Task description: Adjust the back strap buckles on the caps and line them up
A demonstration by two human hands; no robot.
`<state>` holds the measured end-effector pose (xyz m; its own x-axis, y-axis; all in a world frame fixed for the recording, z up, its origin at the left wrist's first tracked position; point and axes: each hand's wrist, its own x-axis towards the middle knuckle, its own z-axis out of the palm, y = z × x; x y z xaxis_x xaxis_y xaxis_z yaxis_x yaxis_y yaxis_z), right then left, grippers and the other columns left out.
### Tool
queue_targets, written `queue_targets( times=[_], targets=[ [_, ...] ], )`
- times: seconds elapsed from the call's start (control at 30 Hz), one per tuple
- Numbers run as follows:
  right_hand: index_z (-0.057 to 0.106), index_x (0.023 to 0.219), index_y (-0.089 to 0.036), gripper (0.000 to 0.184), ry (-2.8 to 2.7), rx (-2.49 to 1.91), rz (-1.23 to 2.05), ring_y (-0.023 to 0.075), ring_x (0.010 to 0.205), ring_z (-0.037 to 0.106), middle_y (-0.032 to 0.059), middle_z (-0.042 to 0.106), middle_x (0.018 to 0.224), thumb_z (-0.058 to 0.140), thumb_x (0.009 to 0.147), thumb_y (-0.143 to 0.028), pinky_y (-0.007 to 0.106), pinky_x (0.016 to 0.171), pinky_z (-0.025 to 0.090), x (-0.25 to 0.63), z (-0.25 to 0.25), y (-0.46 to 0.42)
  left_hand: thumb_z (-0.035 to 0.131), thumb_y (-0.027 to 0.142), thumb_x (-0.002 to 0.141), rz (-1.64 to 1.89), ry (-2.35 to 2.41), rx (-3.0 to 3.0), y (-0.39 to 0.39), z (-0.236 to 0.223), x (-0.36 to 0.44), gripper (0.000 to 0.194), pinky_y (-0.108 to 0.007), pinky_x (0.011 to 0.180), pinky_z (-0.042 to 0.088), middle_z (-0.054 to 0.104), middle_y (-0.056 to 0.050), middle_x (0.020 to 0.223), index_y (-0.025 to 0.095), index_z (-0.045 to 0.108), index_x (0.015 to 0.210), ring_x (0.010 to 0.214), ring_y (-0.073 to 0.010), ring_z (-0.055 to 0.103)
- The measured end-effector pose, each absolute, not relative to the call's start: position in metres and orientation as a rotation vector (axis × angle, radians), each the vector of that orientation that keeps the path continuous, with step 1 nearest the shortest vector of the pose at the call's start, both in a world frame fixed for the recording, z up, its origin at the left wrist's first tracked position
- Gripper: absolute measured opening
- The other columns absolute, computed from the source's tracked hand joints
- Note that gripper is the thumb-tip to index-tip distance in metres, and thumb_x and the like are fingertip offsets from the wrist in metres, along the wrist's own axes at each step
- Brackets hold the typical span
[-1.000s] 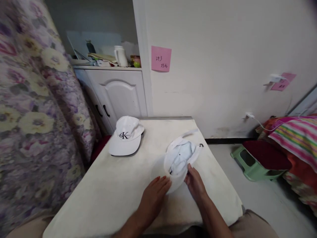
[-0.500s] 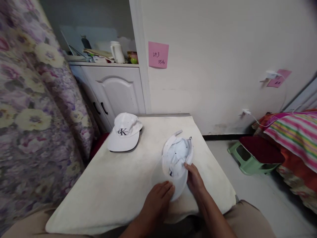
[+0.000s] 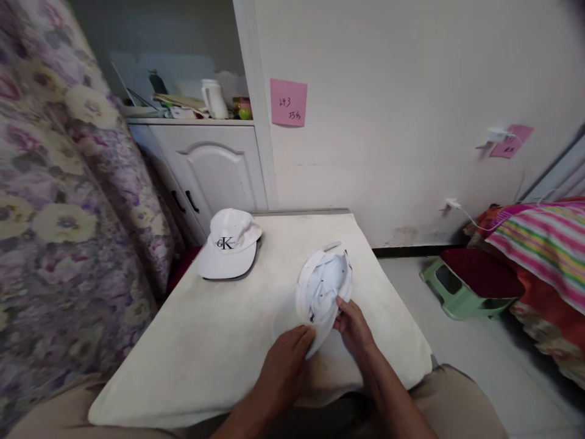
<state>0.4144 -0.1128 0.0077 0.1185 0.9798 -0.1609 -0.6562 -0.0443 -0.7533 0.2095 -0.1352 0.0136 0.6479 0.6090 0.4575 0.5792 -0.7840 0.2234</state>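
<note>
Pale, cloth-covered table [image 3: 201, 347]: white cap [image 3: 228, 247] set down crown-up by left edge, apparently done. Second cap [image 3: 326, 280], hollow up toward right edge, looks unfinished: right hand [image 3: 354, 324] pinches it; left hand [image 3: 287, 353] covers brim [image 3: 322, 339], grip unclear.

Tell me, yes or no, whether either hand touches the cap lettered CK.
No: the left hand and the right hand are both on the upturned cap, while the lettered cap sits apart from them on the table.
</note>
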Motion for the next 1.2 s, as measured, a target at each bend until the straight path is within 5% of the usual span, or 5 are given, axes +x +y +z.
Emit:
queue_targets(
  times=[0.27, 0.43, 0.63, 0.93, 1.2],
  targets=[
    [0.069, 0.107, -0.020, 0.046, -0.401, -0.727, 1.469, 0.0273, 0.091, 0.072, 0.0096, 0.076, 0.105, 0.064, 0.085, -0.059, 0.042, 0.076, 0.058, 0.415, 0.007, -0.112, 0.046, 0.004, 0.081, 0.798, 1.042, 2.499, -0.125, 0.042, 0.218, 0.051, -0.036, 0.091, 0.057, 0.074, -0.009, 0.119, 0.025, 0.066, 0.123, 0.105, -0.0246, 0.071],
    [0.067, 0.084, -0.021, 0.053, -0.233, -0.736, 1.325, 0.0240, 0.084, 0.070, 0.0085, 0.073, 0.086, 0.052, 0.086, -0.072, 0.042, 0.084, 0.056, 0.434, -0.005, -0.097, 0.049, 0.020, 0.094, 0.789, 0.973, 2.134, -0.121, 0.085, 0.198, 0.035, -0.033, 0.093, 0.053, 0.076, -0.004, 0.116, 0.027, 0.071, 0.119, 0.105, -0.0245, 0.070],
    [0.068, 0.085, -0.024, 0.043, -0.266, -0.724, 1.258, 0.0254, 0.097, 0.069, 0.0070, 0.074, 0.089, 0.062, 0.082, -0.067, 0.042, 0.091, 0.054, 0.440, -0.001, -0.095, 0.071, 0.033, 0.084, 0.826, 0.968, 1.669, -0.117, 0.113, 0.169, 0.017, -0.025, 0.066, 0.049, 0.074, -0.002, 0.082, 0.023, 0.078, 0.094, 0.075, -0.0211, 0.065],
    [0.074, 0.105, -0.023, 0.073, -0.430, -0.657, 1.510, 0.0323, 0.124, 0.059, 0.0114, 0.076, 0.109, 0.039, 0.082, -0.083, 0.055, 0.102, 0.045, 0.439, 0.026, -0.111, 0.087, 0.023, 0.061, 1.078, 0.793, 0.942, -0.113, 0.099, 0.154, 0.037, -0.033, 0.076, 0.054, 0.075, -0.009, 0.089, 0.016, 0.075, 0.095, 0.085, -0.0278, 0.069],
    [0.069, 0.115, -0.024, 0.064, -0.486, -0.616, 1.436, 0.0353, 0.119, 0.060, 0.0120, 0.076, 0.107, 0.065, 0.069, -0.067, 0.053, 0.105, 0.044, 0.438, 0.035, -0.123, 0.082, 0.026, 0.070, 1.061, 0.603, 0.784, -0.106, 0.058, 0.170, 0.042, -0.033, 0.083, 0.053, 0.076, -0.007, 0.094, 0.020, 0.071, 0.109, 0.088, -0.0246, 0.070]
  ],
)
